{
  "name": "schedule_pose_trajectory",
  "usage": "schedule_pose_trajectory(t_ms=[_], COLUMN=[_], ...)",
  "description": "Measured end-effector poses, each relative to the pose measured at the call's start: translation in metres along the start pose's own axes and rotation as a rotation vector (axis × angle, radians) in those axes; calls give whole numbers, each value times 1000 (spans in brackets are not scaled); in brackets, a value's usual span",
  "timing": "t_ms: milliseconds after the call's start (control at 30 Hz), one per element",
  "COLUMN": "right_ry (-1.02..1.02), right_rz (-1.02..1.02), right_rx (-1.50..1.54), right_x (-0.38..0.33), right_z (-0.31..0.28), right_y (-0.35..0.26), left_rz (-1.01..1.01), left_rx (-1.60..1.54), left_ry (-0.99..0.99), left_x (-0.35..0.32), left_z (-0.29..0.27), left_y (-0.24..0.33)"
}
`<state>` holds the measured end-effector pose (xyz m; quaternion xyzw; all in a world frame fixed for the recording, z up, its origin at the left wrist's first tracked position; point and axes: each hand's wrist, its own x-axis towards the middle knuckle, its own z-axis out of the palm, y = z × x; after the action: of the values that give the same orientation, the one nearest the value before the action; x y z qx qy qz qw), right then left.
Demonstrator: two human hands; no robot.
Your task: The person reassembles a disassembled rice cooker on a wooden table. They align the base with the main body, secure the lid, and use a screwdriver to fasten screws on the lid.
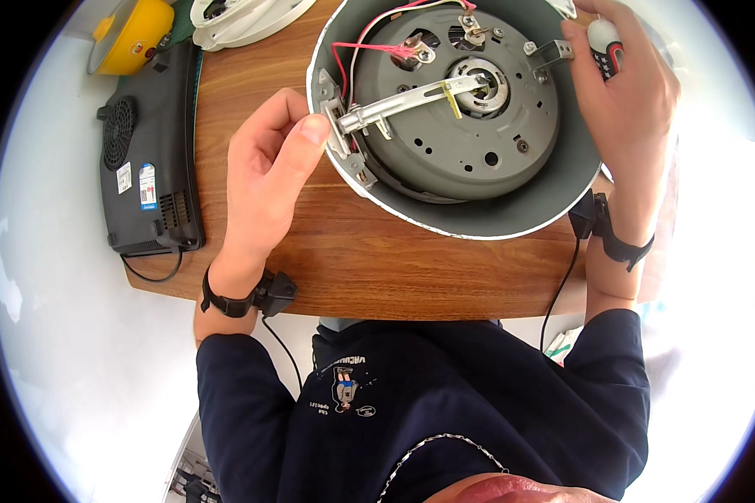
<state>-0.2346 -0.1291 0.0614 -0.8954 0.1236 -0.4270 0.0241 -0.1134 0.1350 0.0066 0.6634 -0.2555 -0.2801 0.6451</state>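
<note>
A rice cooker housing (499, 220) lies with its open underside facing up at the far middle of the table. Inside it show the grey underside of the heating plate (445, 155), red and white wires (365, 46), and a metal lever (411, 102) reaching from the left wall to the central round hub. My left hand (268, 159) is closed on the housing's left rim, its thumb beside the lever's outer end. At the right rim, my right hand (633, 92) holds a screwdriver (604, 49) against its palm, handle showing; its fingertips reach over the rim near a small bracket (552, 54).
On the left a black induction cooktop (155, 142) lies with its vented underside up, its cord hanging at the table edge. Behind it stands a yellow pot (134, 35). White plastic parts (247, 21) lie at the far edge. Cabled black devices (275, 293) are strapped to both wrists.
</note>
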Motion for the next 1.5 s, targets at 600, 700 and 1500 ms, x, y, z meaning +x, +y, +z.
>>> schedule_pose_trajectory(t_ms=[600, 700, 1500], right_ry=[-39, -48, -137], right_rz=[96, 111, 356], right_rx=[86, 83, 280], right_x=[-3, -2, 1], right_z=[6, 4, 5], right_y=[7, 4, 46], left_rz=[5, 10, 28], left_rx=[-5, -5, -16], left_ry=[0, -4, -12], left_x=[0, 1, 7], left_z=[0, 0, 3], left_y=[-1, -2, -4])
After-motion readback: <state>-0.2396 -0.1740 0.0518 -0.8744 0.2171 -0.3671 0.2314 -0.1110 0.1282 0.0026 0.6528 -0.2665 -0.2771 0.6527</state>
